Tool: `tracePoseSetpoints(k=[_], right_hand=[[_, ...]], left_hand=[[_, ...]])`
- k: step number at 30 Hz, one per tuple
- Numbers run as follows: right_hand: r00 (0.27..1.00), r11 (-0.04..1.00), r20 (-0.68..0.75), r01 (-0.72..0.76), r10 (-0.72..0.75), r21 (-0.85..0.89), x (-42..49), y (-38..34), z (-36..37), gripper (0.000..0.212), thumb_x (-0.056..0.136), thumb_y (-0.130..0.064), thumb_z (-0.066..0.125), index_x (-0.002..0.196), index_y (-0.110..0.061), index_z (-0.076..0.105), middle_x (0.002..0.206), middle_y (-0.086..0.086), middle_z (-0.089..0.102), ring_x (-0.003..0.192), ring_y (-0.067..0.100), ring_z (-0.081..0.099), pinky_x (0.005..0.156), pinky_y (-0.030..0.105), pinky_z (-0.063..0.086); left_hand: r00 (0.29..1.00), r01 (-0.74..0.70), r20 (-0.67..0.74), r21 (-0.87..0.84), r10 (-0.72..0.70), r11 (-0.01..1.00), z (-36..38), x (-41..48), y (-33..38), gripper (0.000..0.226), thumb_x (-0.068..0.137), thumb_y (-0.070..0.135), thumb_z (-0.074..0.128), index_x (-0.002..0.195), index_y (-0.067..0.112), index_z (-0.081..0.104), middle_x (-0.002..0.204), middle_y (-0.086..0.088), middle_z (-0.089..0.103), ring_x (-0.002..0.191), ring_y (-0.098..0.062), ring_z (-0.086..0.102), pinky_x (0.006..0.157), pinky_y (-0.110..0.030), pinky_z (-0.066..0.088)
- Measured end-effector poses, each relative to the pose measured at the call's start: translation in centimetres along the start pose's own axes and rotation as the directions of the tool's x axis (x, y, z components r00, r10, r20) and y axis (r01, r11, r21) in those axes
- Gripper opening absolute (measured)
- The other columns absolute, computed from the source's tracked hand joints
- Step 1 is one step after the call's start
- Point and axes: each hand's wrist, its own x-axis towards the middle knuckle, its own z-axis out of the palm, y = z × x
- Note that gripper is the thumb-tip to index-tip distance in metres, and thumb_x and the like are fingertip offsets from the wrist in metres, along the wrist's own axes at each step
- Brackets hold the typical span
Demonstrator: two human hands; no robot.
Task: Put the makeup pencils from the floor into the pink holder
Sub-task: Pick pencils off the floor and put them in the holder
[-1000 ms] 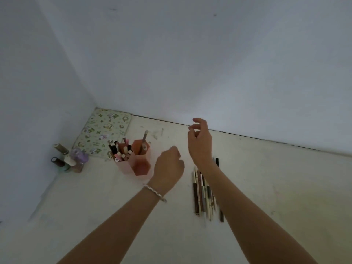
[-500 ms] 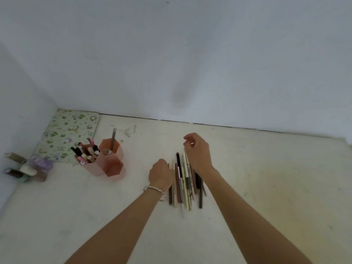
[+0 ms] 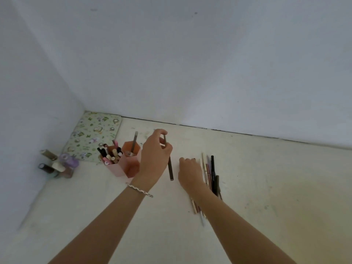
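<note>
A pink hexagonal holder (image 3: 122,169) stands on the floor at left, with several pencils in its left cell and one upright pencil in the middle cell. My left hand (image 3: 155,159) is raised just right of the holder and grips a dark brown pencil (image 3: 170,168) that hangs almost upright. A row of several makeup pencils (image 3: 210,173) lies on the floor at right. My right hand (image 3: 190,173) rests knuckles-up on the left side of that row, fingers curled down onto the pencils; whether it grips one is hidden.
A floral patterned mat (image 3: 93,137) lies in the corner behind the holder. Several small bottles (image 3: 57,165) stand against the left wall. White walls close the left and back sides. Bare pale floor stretches to the right and toward me.
My left hand has lifted off the pencil row with a brown pencil and moved left toward the holder. My right hand has dropped onto the row.
</note>
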Motion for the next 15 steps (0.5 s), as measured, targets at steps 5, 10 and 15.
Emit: tracePoseSetpoints(k=[5, 10, 15], right_hand=[[0.975, 0.917, -0.166, -0.071, 0.147, 0.393, 2.0, 0.1, -4.7, 0.014, 0.087, -0.009, 0.051, 0.097, -0.007, 0.060, 0.094, 0.007, 0.063, 0.086, 0.025, 0.058, 0.075, 0.034, 0.044], [0.876, 0.540, -0.354, 0.135, 0.327, 0.831, 3.2, -1.2, -11.0, 0.013, 0.090, -0.007, 0.054, 0.097, -0.018, 0.057, 0.077, -0.003, 0.059, 0.057, 0.003, 0.047, 0.057, 0.013, 0.040], [0.840, 0.427, -0.431, 0.275, 0.330, 0.861, 3.1, -3.7, -12.3, 0.014, 0.093, -0.008, 0.053, 0.101, -0.019, 0.055, 0.082, 0.001, 0.063, 0.066, 0.014, 0.056, 0.059, 0.013, 0.043]], left_hand=[[0.954, -0.120, -0.270, 0.046, 0.128, 0.992, -5.8, 2.6, 0.4, 0.026, 0.088, 0.009, 0.064, 0.109, 0.023, 0.057, 0.088, 0.007, 0.063, 0.073, -0.001, 0.065, 0.066, -0.018, 0.053], [0.946, -0.083, -0.297, 0.161, 0.129, 0.983, -10.2, 5.6, -1.2, 0.024, 0.088, 0.007, 0.062, 0.108, 0.019, 0.055, 0.089, 0.003, 0.063, 0.069, -0.008, 0.064, 0.060, -0.015, 0.044], [0.978, -0.034, -0.185, 0.319, 0.098, 0.947, -9.0, 5.4, -3.0, 0.021, 0.090, 0.004, 0.056, 0.108, 0.014, 0.055, 0.095, -0.007, 0.065, 0.082, -0.023, 0.064, 0.073, -0.036, 0.053]])
